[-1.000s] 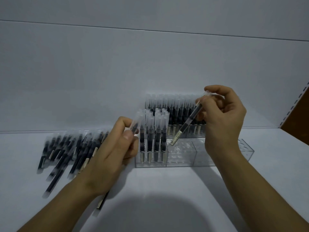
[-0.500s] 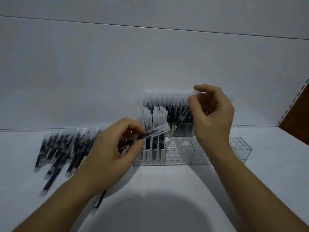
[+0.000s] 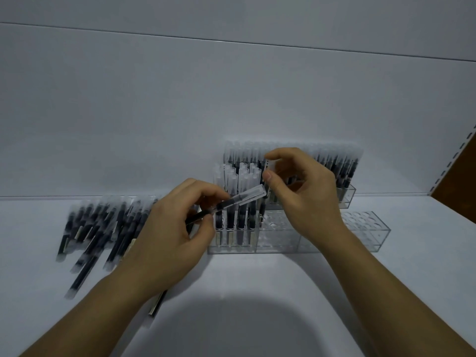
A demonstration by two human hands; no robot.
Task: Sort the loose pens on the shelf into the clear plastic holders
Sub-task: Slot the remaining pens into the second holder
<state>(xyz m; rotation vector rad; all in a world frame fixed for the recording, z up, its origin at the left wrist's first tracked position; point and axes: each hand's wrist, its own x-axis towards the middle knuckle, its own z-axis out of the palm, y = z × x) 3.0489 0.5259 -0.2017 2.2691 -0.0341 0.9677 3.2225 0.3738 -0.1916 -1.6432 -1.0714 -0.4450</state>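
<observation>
A heap of loose black pens (image 3: 103,228) with clear caps lies on the white shelf at the left. The front clear holder (image 3: 280,239) has several pens standing in its left section. My left hand (image 3: 170,235) grips one pen (image 3: 242,199) nearly level, its cap pointing right across the standing pens. My right hand (image 3: 306,197) pinches the cap of another pen (image 3: 262,211), which stands almost upright with its lower end at the holder's holes. Behind them, a second holder (image 3: 347,195) is packed with pens.
The right part of the front holder (image 3: 371,228) shows open holes. A loose pen (image 3: 157,305) lies under my left forearm. The shelf's white back wall (image 3: 231,99) is close behind, and a perforated upright (image 3: 448,166) bounds the right side.
My right hand has moved left and down, turning its pen from slanted to nearly upright at the front holder. My left hand has tipped its pen from steep to nearly level.
</observation>
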